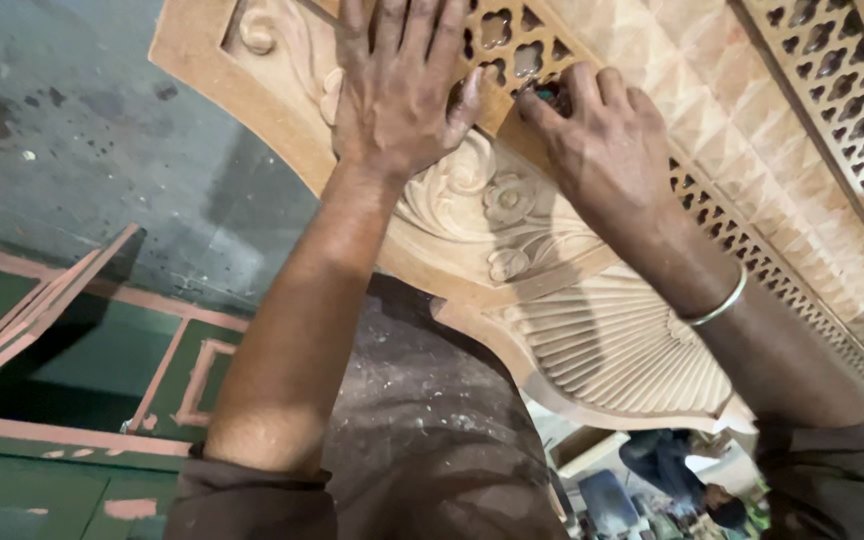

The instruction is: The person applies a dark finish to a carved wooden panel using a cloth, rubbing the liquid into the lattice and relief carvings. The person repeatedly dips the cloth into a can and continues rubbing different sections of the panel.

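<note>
A large carved wooden panel (552, 330) fills the upper right, with floral scrolls, a fan-shaped fluted section and a pierced lattice. My left hand (397, 85) lies flat on the carving near the lattice, fingers spread, holding nothing. My right hand (602, 140) is closed around a small dark object (549, 95) pinched at the fingertips and pressed against the lattice edge. I cannot tell what the object is. A metal bangle (720, 303) sits on my right wrist.
A grey stained wall or floor (82, 130) lies at the left. Green boards with pink borders (72, 350) lean at the lower left. Another person (677, 475) crouches far below at the lower right among clutter.
</note>
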